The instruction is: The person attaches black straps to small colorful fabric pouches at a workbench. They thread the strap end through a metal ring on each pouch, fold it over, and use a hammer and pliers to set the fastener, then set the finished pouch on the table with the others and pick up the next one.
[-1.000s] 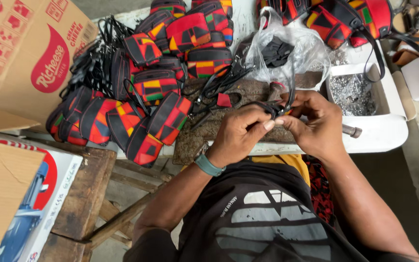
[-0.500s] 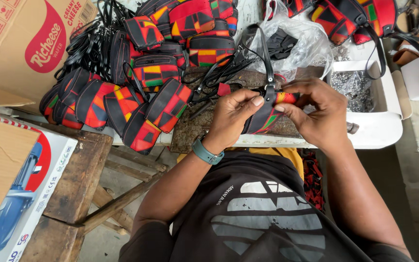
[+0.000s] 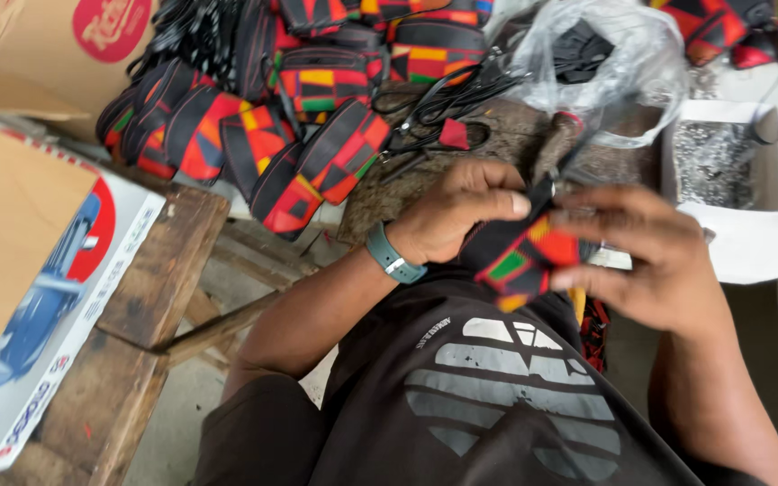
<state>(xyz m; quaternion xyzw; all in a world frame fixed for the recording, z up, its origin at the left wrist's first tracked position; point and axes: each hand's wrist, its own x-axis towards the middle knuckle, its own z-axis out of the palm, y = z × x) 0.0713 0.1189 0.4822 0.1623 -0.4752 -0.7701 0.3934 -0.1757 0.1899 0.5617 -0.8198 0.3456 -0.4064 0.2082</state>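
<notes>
Now both hands, left hand [image 3: 461, 216] and right hand [image 3: 650, 256], grip closed on one patchwork pouch [image 3: 517, 261] above the counter [image 3: 497, 144]

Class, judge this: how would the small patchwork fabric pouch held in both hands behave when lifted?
The small red, green and black patchwork fabric pouch probably flexes, being cloth. It seems light, since fingers alone pinch it. Unlikely to roll.

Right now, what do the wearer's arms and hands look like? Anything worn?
Both forearms are bare, no sleeves reaching them and no gloves. The left hand has a teal band with a silver buckle at the wrist. The right hand shows no ring or band that I can see. Below them is a dark brown T-shirt with a grey striped print on the chest.
</notes>
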